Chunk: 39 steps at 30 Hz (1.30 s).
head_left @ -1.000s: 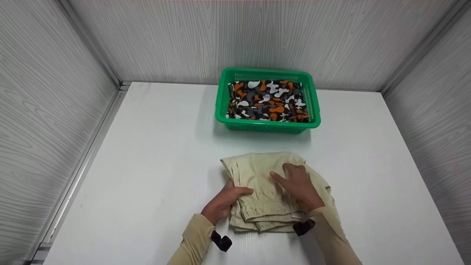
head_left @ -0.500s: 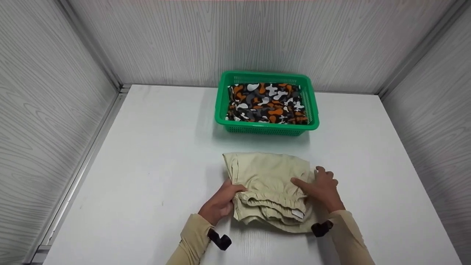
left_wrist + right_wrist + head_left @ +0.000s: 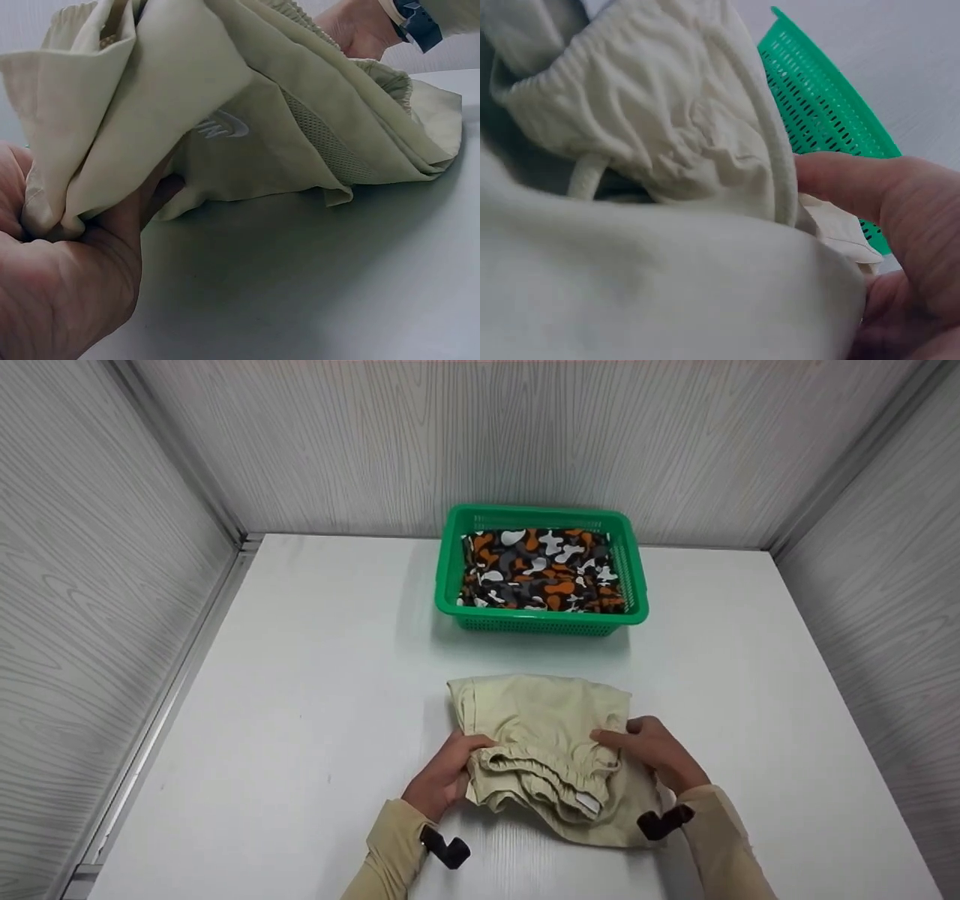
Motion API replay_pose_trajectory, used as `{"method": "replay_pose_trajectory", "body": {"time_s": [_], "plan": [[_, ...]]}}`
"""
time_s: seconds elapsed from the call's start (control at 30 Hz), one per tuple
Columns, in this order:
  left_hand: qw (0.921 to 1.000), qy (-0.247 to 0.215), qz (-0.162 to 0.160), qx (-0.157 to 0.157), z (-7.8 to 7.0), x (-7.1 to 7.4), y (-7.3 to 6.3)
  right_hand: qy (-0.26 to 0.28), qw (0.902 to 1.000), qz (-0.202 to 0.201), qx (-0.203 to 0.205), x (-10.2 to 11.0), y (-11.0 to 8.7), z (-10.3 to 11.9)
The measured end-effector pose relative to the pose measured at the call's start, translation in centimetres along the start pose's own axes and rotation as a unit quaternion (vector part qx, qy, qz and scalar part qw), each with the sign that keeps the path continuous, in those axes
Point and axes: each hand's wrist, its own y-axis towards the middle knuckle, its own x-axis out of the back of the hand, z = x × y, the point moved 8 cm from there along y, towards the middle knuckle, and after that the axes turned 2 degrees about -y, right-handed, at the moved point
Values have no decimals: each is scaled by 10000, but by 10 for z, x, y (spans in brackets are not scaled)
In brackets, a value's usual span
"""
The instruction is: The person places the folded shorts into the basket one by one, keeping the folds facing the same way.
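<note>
Folded beige shorts (image 3: 540, 712) with a gathered elastic waistband lie between my hands on the white table. My left hand (image 3: 446, 772) grips their left edge, thumb on top and fingers underneath. In the left wrist view, cloth is bunched between the left hand's thumb and fingers (image 3: 75, 277), and a white logo shows on the fabric. On the other side my right hand (image 3: 660, 750) holds the right edge, its thumb laid over the cloth and its other fingers behind the fold. A loose flap of the shorts hangs toward the front right, below the waistband with its white label.
Behind the shorts stands a green plastic basket (image 3: 540, 619) near the back wall. Inside it lies a folded cloth (image 3: 536, 570) patterned in black, orange, grey and white. Grey wood-grain panels (image 3: 480, 442) enclose the white table (image 3: 337, 660) at the back and both sides.
My right hand has moved off the top of the shorts to their right edge and taken hold there. The waistband side is lifted and bunched. The left hand keeps its grip.
</note>
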Motion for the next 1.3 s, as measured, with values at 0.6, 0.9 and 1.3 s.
{"method": "replay_pose_trajectory", "body": {"time_s": [0.6,0.9,1.3], "plan": [[9994,151,296,98,-6,-1,-4,1943,9752,935,495,-25,15,-11],[9924,1111,190,-484,-45,-6,1,2029,9712,549,1119,-6,19,19],[9597,2443,-117,-1385,-109,-34,18,1600,9711,443,1713,33,25,99]]}}
